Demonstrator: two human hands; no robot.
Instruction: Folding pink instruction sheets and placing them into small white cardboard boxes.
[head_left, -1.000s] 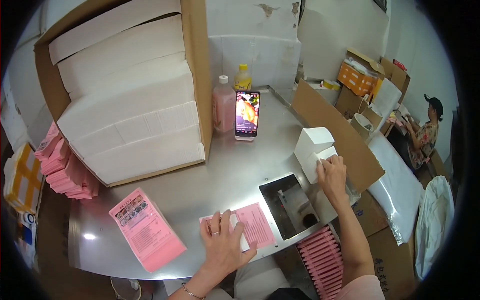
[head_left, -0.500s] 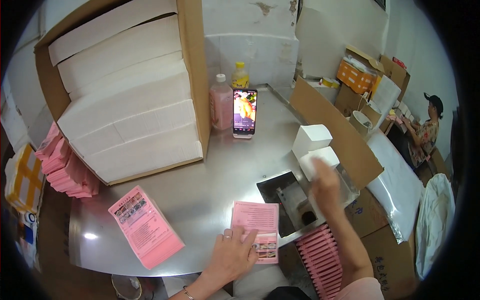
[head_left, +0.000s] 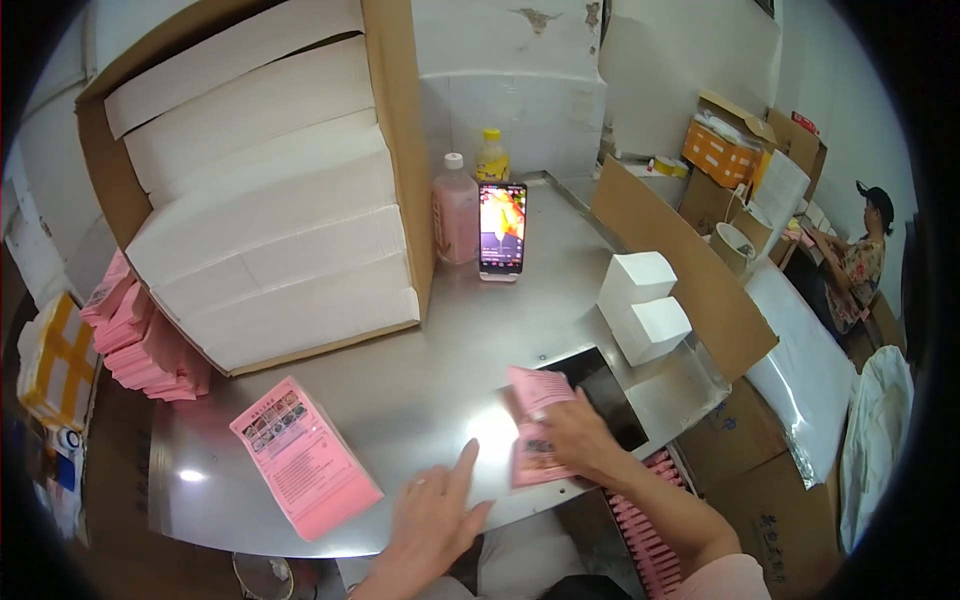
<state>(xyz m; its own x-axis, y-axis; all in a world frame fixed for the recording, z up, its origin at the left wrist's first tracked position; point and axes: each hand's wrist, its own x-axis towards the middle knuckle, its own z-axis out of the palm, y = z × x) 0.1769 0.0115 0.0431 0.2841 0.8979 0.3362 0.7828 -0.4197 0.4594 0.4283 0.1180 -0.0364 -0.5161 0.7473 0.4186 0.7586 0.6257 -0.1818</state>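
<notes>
My right hand (head_left: pixel 578 436) lies over a pink printed packet (head_left: pixel 543 384), fingers curled on it. The packet looks bent and rests beside the dark rectangular opening (head_left: pixel 612 400) in the metal table. Part of it is hidden under the hand. My left hand (head_left: pixel 432 515) hovers low over the tabletop, left of the packet, with fingers spread and nothing in them. Farther left lies a thick stack of pink printed packets (head_left: pixel 305 460). Two white blocks of folded paper (head_left: pixel 645 305) stand beyond the opening.
A large carton (head_left: pixel 425 250) of white paper stacks stands at back left, with pink bundles (head_left: pixel 150 345) beside it. A phone (head_left: pixel 502 230) and bottles (head_left: pixel 456 215) stand at the back. A cardboard panel (head_left: pixel 690 260) edges the right; pink packets (head_left: pixel 650 530) sit below. Another person (head_left: pixel 850 265) sits far right.
My right hand has come from the white paper blocks down to the pink packet. My left hand has let go of the packet and drawn left. The packet now looks bent, nearer the opening.
</notes>
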